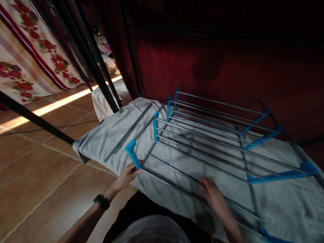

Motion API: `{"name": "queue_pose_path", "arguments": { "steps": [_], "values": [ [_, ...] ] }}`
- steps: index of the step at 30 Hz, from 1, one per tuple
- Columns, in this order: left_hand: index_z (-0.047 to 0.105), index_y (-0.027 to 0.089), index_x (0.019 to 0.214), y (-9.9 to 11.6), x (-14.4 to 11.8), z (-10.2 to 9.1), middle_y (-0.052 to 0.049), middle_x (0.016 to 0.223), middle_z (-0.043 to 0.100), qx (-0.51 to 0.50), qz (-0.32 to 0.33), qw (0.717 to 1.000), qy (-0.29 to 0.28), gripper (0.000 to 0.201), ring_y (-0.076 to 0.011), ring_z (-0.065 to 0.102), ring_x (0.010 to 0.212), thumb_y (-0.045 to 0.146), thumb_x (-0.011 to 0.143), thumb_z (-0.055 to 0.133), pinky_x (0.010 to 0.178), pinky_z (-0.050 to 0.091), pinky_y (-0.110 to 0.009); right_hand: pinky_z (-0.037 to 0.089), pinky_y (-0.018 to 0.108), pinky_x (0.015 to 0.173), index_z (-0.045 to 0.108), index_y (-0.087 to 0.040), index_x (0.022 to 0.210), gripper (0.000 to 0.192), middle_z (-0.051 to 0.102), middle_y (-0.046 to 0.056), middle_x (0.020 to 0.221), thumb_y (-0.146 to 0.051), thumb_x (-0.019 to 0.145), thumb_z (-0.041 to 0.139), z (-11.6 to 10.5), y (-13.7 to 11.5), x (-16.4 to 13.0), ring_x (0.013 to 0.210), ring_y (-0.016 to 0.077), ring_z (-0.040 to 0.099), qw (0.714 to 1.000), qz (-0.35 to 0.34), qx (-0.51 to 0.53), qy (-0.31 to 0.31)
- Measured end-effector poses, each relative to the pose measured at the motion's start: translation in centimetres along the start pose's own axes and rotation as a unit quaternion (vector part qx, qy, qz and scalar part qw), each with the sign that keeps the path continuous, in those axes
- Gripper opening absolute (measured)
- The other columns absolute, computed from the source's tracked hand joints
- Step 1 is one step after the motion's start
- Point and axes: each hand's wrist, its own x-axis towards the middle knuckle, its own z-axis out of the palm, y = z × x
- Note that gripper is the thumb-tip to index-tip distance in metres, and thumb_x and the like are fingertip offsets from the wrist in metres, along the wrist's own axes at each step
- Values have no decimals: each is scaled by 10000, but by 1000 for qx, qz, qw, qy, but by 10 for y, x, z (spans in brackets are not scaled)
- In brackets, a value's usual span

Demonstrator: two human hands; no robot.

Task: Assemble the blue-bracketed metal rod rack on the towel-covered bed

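A shoe-rack-like frame (197,128) of grey metal tubes with blue plastic connectors lies on a grey cloth in front of me. My left hand (130,172) is closed around the frame's near left corner, just beside a blue corner connector (133,153). Part of what its fingers grip is hidden. Farther right, my right hand (214,195) has its fingers curled over a thin metal rod (174,168) near the front of the frame. Two loose grey tubes (130,131) rest on the cloth left of the frame.
The grey cloth (101,135) covers a low surface. Behind it hangs a dark red fabric panel (172,67). Black metal poles (93,57) stand at the left, with one slanting low over the tiled floor (32,175). A floral curtain (27,50) hangs beyond.
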Motion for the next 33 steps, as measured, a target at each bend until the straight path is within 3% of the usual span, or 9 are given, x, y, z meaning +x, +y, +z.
{"name": "queue_pose_path", "arguments": {
  "steps": [11,18,23,25,29,33],
  "values": [
    [710,164,1136,32,-5,3,-141,1261,663,-44,-29,999,-2,540,-299,625,1108,544,754,740,1040,476,-456,554,449,851,582,-288,1092,210,677,62,1019,-315,970,413,-9,-6,-29,965,259,673,999,-24,4,42],
    [715,192,1132,37,4,-7,-106,1180,718,-78,-37,995,-52,554,-300,644,1096,486,669,800,1040,481,-487,576,448,849,618,-306,1093,237,692,53,1026,-345,965,423,1,-8,-34,974,261,682,997,-23,-4,73],
    [760,219,999,42,13,-24,-75,1013,764,-48,-55,992,-105,430,-313,668,1046,419,620,788,1002,509,-476,560,478,931,638,-288,1140,294,670,75,1106,-339,964,408,6,-3,-38,1047,264,661,996,-3,-3,86],
    [767,200,964,46,21,-31,-87,961,766,-20,-55,995,-77,417,-320,675,1018,432,617,766,968,531,-466,551,486,941,643,-278,1128,290,664,82,1102,-331,965,409,8,-1,-37,1035,263,660,996,2,4,84],
    [740,158,993,59,41,-42,-117,919,759,22,-33,998,55,513,-348,675,997,510,620,715,935,547,-496,527,478,973,638,-273,1149,293,655,84,1114,-295,956,419,12,-2,-28,1045,259,648,997,9,25,76],
    [619,125,1194,83,30,-46,-148,1157,697,53,7,971,231,581,-346,614,1150,548,803,537,1057,470,-524,515,439,986,657,-284,1132,295,662,65,1134,-236,938,441,12,-14,-19,1064,246,640,997,28,42,62]
  ]
}}
